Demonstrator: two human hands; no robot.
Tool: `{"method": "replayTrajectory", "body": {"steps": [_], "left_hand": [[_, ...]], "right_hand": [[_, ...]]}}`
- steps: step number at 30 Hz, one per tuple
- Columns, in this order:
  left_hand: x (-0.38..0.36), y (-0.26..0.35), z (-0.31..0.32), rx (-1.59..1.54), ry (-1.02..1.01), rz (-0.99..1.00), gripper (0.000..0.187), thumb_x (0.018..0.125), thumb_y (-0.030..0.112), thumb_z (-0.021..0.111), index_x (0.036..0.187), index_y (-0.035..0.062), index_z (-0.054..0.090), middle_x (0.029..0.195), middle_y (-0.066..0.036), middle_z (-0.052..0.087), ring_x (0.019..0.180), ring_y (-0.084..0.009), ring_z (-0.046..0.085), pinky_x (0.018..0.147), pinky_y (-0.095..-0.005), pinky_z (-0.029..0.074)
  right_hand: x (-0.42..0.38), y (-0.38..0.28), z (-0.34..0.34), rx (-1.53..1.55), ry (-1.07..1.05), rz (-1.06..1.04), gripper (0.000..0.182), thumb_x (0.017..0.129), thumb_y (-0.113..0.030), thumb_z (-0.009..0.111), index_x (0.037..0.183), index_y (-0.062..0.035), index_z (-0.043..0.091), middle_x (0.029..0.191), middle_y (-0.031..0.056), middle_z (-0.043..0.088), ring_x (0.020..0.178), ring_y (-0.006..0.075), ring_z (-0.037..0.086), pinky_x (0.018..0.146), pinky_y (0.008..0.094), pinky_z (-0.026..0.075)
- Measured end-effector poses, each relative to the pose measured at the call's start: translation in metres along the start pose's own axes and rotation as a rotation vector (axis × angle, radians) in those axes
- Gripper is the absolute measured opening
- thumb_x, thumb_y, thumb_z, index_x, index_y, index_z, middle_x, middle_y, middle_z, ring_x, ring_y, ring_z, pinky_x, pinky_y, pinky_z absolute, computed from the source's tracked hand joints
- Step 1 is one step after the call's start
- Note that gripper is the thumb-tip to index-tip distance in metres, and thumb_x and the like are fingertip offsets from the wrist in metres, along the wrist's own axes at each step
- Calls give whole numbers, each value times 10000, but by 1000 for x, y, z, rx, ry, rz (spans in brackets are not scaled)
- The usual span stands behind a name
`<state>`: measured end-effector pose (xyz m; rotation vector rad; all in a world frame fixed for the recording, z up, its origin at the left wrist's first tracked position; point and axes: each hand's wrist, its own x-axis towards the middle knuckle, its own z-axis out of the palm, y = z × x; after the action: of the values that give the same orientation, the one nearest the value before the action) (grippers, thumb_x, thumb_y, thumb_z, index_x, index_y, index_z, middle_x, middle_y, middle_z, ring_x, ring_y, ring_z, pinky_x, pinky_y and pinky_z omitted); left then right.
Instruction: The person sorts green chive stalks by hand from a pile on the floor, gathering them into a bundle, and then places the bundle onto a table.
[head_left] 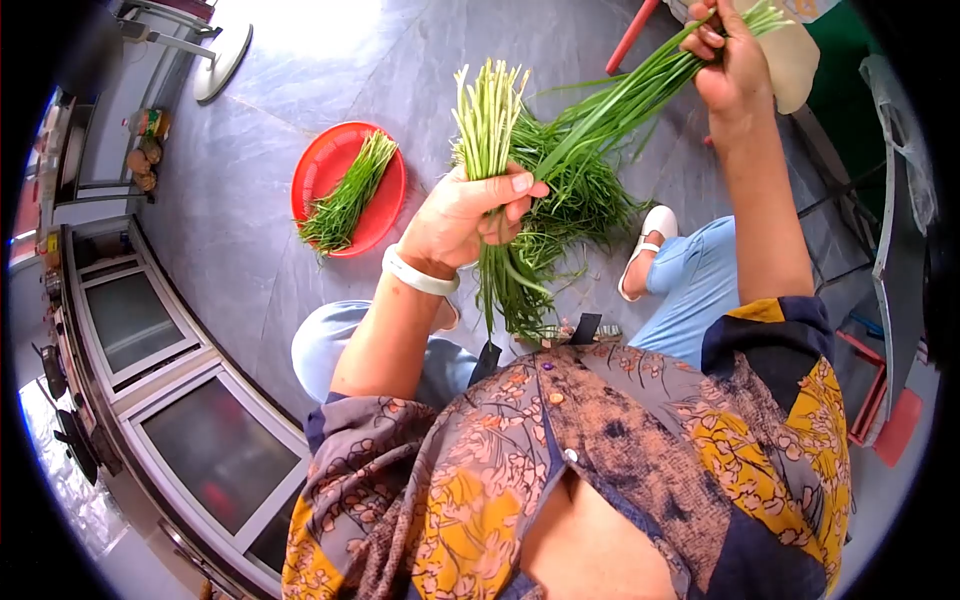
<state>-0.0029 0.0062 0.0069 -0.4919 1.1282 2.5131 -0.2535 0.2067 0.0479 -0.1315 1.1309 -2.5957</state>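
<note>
A thick bunch of green stalks (487, 120), pale ends up and leaves hanging down, is gripped in my left hand (475, 212), with the fingers wrapped round its middle. My right hand (728, 58), raised at the upper right, is closed round a second, looser bunch (640, 100) near its pale ends. The leaves of that bunch slant down to the left, close to my left hand's fingertips. Below both hands a loose pile of long green leaves (585, 195) lies on the floor. Another bunch (355, 195) rests in a red round tray (320, 165) on the left.
Grey tiled floor (240, 200) surrounds the pile. My white shoe (655, 225) is right beside the pile. Cabinets with glass panels (215, 440) run along the left. A white stand base (225, 62) is at the upper left, and a red leg (632, 35) at the top.
</note>
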Motion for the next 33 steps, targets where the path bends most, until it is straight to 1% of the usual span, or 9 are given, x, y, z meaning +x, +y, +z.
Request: {"method": "replayTrajectory", "body": {"steps": [6,15,18,19,26,28,29,32,33], "left_hand": [[-3,-1,-4,-17,-21,15,183,912,171,611,946,-5,643,612,21,481,457,-36,355,422,-192,284],[-8,0,-9,7,-3,15,174,913,165,605,927,-6,637,601,25,468,450,-36,346,419,-197,287],[-10,1,-10,37,12,13,171,911,164,605,926,-3,638,592,27,459,449,-35,342,415,-199,283],[-10,1,-10,51,29,12,170,910,164,605,925,-2,638,590,29,456,449,-35,341,414,-200,281],[-12,3,-21,75,124,65,157,903,156,611,910,2,638,581,23,447,433,-47,325,407,-218,252],[-12,3,-23,81,169,79,162,902,159,614,907,-1,638,576,23,444,433,-49,324,407,-219,256],[-12,4,-23,91,192,97,167,904,166,617,905,0,628,599,18,461,452,-53,341,420,-215,271],[-5,0,-31,16,317,154,167,905,172,619,909,5,615,641,14,486,477,-55,359,438,-209,287],[-5,0,-33,25,353,186,158,913,168,610,915,10,606,673,15,501,493,-51,365,451,-204,293]], "right_hand": [[11,-17,-17,-85,143,-132,132,961,-236,548,939,-106,549,667,-41,528,459,21,404,400,180,305],[19,-30,-26,-36,129,-187,136,967,-203,522,918,-78,544,687,-7,522,478,45,419,406,193,320],[48,-48,-71,-5,-152,-172,179,982,-151,496,1015,22,525,857,103,580,569,61,378,525,207,310],[48,-52,-76,13,-166,-183,168,979,-133,502,1013,30,524,857,94,558,591,70,386,539,208,308],[37,-62,-68,-15,-3,-284,167,986,-140,484,994,22,524,857,84,544,590,80,360,548,218,309],[22,-62,-47,17,39,-310,170,987,-146,481,989,19,523,858,80,543,595,80,356,553,219,312],[25,-66,-51,-6,20,-291,186,993,-149,456,920,2,536,786,90,561,580,90,376,545,256,332],[19,-65,-41,-21,107,-357,195,996,-155,455,916,4,535,785,87,559,582,89,373,547,251,328],[20,-66,-45,-7,57,-373,192,995,-152,455,912,3,532,785,85,558,580,91,377,545,253,328]]}}
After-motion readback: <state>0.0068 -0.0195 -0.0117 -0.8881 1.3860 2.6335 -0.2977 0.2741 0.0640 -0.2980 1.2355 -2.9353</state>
